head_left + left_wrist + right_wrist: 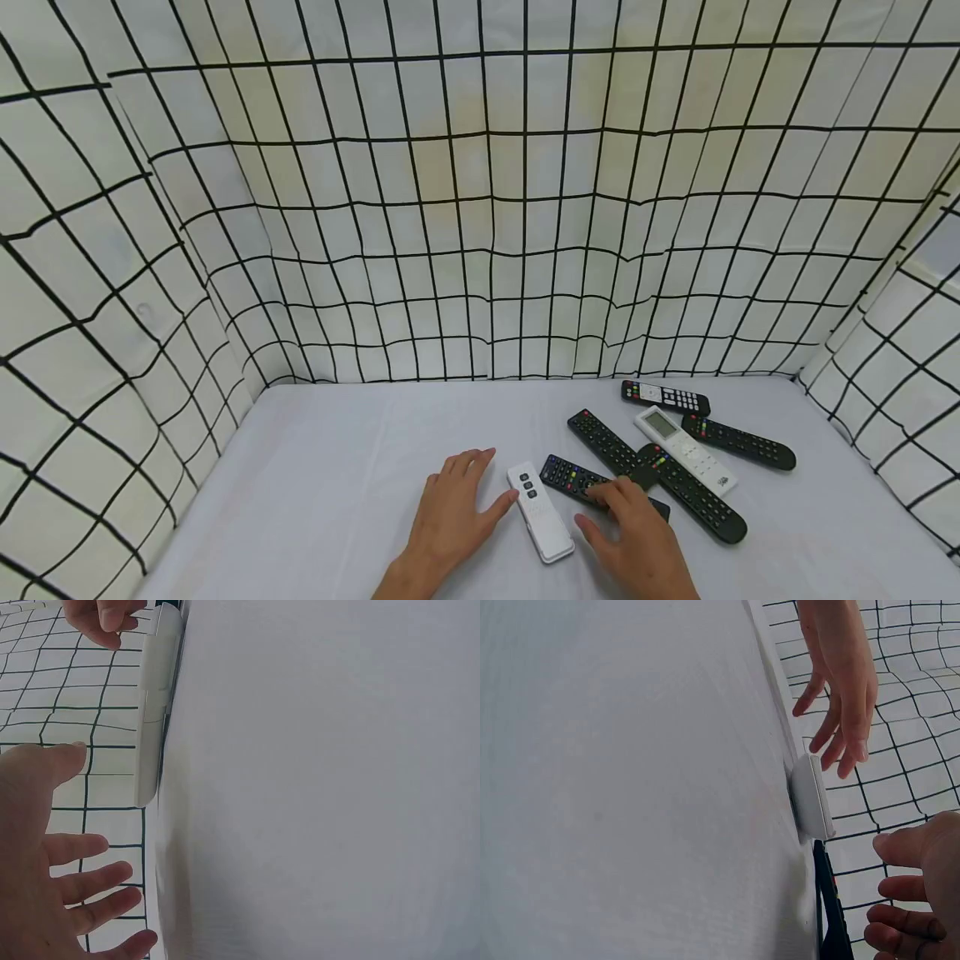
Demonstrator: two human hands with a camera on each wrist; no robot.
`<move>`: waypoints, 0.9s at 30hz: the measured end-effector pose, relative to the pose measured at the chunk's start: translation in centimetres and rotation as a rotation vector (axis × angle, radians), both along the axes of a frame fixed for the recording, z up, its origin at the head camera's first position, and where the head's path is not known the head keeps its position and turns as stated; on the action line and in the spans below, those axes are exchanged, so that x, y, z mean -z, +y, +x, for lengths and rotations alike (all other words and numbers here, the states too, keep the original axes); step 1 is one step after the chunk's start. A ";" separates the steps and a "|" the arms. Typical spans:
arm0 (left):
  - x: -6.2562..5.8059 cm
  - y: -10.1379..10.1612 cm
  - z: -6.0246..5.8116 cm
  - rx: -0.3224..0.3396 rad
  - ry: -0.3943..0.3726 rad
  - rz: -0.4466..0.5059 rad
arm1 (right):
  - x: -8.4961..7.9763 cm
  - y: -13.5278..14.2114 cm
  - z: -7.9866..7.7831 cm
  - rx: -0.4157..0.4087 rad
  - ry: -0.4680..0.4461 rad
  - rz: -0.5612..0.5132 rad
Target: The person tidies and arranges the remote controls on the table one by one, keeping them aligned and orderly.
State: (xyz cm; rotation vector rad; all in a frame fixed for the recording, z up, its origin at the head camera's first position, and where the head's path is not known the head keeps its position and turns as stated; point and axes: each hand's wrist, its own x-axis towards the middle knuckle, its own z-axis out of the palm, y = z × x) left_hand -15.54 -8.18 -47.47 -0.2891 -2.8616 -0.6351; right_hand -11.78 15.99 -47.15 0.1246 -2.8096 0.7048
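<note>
A slim white remote control [542,517] with a few dark buttons lies on the white cloth between the two hands. My left hand [450,512] hovers at its left side, fingers spread and the thumb close to its edge; in the left wrist view the thumb [69,761] stands apart from the white remote [154,712]. My right hand [637,537] is on the other side, fingers loosely bent over a black remote [564,477], gripping nothing. Whether a fingertip touches that black remote is hard to tell. Part of it is hidden under the hand.
Right of the hands, several more remotes lie in a loose pile: crossed black ones [600,437], a long black one [708,504], a white one with a display [701,462], and two more black ones [738,442] behind. Black-gridded white walls [465,275] enclose the tabletop [322,467].
</note>
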 end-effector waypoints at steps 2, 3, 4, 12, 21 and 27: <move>0.1 0.0 -0.3 0.011 -0.009 0.019 | -0.1 -0.3 0.2 -0.002 -0.074 -0.026; 0.1 -0.1 -0.4 0.017 -0.013 0.028 | -0.1 -0.5 0.3 -0.002 -0.103 -0.043; 0.2 -0.1 -0.5 0.022 -0.019 0.037 | -0.1 -0.6 0.4 -0.008 -0.126 -0.055; 0.4 0.0 -1.5 0.070 -0.055 0.112 | 0.3 -0.7 0.2 -0.051 -0.261 -0.166; 0.2 0.5 -1.9 0.140 -0.139 0.195 | 0.6 -1.2 0.2 -0.163 -0.313 -0.201; 0.4 0.8 -2.1 0.165 -0.170 0.223 | 0.5 -1.6 0.1 -0.217 -0.402 -0.175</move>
